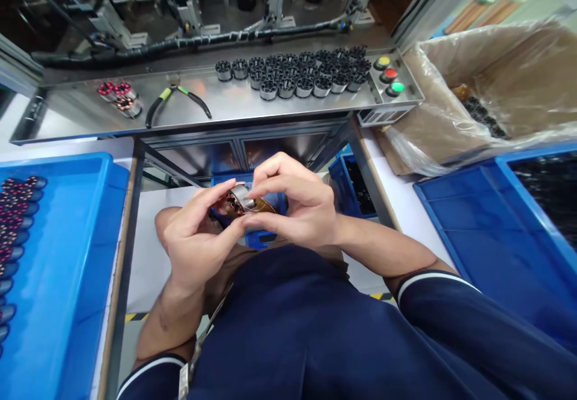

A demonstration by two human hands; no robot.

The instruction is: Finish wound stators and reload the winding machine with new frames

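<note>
In front of my body, a motor stator (241, 197) with a bare metal side and copper windings is held between both hands. My left hand (196, 232) grips it at the winding end, thumb below and index finger above. My right hand (297, 202) pinches at its other side, fingertips against the metal; what exactly they pinch is partly hidden, though a thin wire (259, 208) seems to show there. On the steel ledge beyond, several black-and-silver stator cores (304, 75) stand in rows. Cutting pliers (175, 100) with green-black handles lie spread beside a few wound stators (121, 96).
A blue tray (85, 256) with several wound stators lies at left. Yellow, red and green buttons (390, 75) sit at the ledge's right end. A plastic-lined cardboard box (509, 69) and blue bins (478, 226) stand at right. Machinery (193, 12) fills the back.
</note>
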